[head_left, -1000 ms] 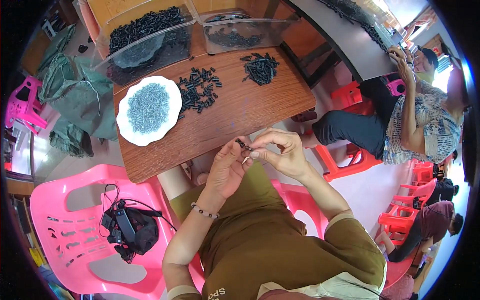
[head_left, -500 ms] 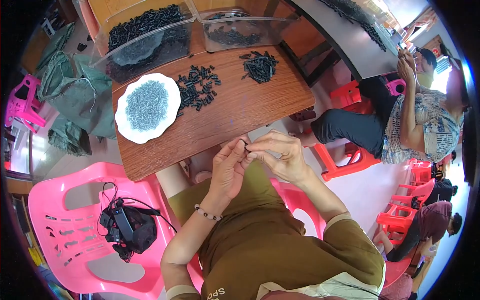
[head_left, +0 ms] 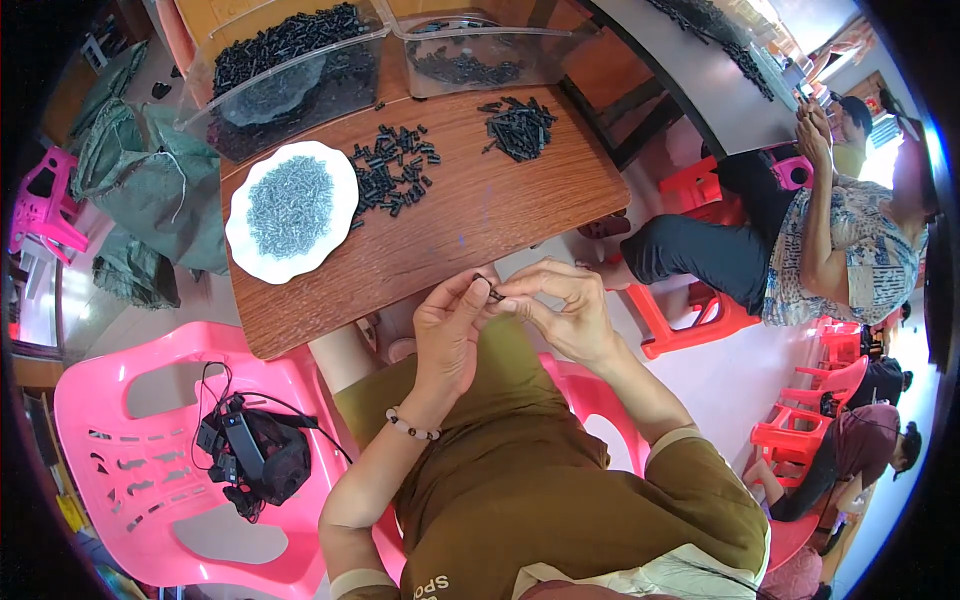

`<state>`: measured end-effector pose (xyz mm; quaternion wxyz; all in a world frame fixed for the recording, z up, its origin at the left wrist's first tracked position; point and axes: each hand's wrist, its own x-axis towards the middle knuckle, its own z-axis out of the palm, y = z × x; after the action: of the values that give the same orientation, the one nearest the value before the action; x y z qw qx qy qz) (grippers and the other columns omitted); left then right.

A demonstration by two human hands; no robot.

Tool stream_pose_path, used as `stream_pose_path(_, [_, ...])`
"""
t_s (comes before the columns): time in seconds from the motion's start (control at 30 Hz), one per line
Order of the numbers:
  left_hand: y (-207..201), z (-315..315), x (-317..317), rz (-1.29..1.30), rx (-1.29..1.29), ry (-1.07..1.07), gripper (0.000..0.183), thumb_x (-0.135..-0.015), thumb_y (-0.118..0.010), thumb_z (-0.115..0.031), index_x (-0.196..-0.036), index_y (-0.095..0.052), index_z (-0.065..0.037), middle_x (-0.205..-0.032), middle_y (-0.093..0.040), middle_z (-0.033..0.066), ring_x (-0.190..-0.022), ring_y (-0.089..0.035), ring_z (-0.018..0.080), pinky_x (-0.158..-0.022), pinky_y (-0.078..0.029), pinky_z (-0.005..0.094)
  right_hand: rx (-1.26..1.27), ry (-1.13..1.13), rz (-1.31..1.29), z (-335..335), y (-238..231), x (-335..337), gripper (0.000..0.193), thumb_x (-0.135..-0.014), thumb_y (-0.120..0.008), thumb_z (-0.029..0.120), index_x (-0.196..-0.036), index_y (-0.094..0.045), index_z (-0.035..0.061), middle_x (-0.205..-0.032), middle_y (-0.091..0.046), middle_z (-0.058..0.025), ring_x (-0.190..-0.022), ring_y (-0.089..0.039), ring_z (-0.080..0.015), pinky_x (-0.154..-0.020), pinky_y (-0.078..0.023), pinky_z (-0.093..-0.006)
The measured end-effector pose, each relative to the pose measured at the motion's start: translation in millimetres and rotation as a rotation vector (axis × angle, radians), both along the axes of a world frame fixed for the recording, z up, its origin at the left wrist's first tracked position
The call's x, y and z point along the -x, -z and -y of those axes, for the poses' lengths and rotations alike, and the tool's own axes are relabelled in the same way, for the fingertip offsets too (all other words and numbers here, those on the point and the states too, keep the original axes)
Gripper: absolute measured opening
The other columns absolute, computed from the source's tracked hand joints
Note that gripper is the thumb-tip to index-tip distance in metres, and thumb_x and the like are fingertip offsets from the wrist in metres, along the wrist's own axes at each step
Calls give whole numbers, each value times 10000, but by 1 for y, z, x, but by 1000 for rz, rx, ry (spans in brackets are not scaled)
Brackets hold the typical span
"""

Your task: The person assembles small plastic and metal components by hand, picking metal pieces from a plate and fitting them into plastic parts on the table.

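Just past the table's near edge, my left hand [head_left: 450, 330] pinches a small dark tube-like piece [head_left: 494, 292] between thumb and forefinger. The fingertips of my right hand [head_left: 568, 310] meet it from the other side, closed on its right end. Most of the piece is hidden by the fingers. On the brown wooden table [head_left: 490, 235] lie a loose spread of short black cylindrical pieces [head_left: 393, 165] and a tighter heap of longer black pieces [head_left: 520, 130]. A white scalloped plate [head_left: 240, 240] holds many small transparent bits [head_left: 292, 205].
Transparent plastic bins [head_left: 300, 85] of black pieces stand at the table's back. A pink chair [head_left: 110, 400] with a black pouch and cables [head_left: 265, 450] is at my left, near green sacks [head_left: 150, 180]. To the right, a person [head_left: 840, 240] sits by another table [head_left: 690, 70].
Between my fingertips more of the dark piece shows now, as the right fingertips have drawn slightly away from the left. The view has shifted a little; the table's contents look the same.
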<state>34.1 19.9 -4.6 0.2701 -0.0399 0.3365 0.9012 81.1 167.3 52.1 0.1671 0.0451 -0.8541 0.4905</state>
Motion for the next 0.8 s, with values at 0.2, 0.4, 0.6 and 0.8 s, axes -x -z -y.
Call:
stream_pose_path(0.2, [6,5,3,189,-320,165,215,-877,-651,-147,-1078,-622,-76,-963,-648,31,-845,-616,139,-722,-526,265,41,-23,-46,-1,-8,0,151,-731,-706,-39,-869,-699,20,-821,-680,-101,-764,-627,-205,-706,-494,-302])
stream_pose_path(0.4, [9,5,4,232,-358,241,228,-884,-639,-180,-1097,-592,-111,-975,-605,-9,-863,-581,117,-777,-508,268,-7,-6,-62,-2,-5,1,137,-726,-731,-7,-858,-703,17,-806,-684,-96,-738,-624,-187,-679,-486,-291])
stream_pose_path(0.6, [10,4,3,223,-335,244,238,-872,-652,-174,-1095,-603,-106,-957,-621,-13,-869,-582,124,-756,-494,275,-58,2,-101,-4,-2,1,144,-723,-759,29,-857,-706,20,-792,-689,-89,-716,-617,-165,-658,-476,-278])
stream_pose_path(0.8, [8,3,2,178,-284,246,221,-876,-650,-171,-1085,-631,-103,-956,-640,-15,-879,-580,124,-740,-486,271,-65,12,-83,-3,-3,0,144,-719,-732,0,-858,-704,23,-790,-679,-98,-719,-621,-200,-659,-484,-296])
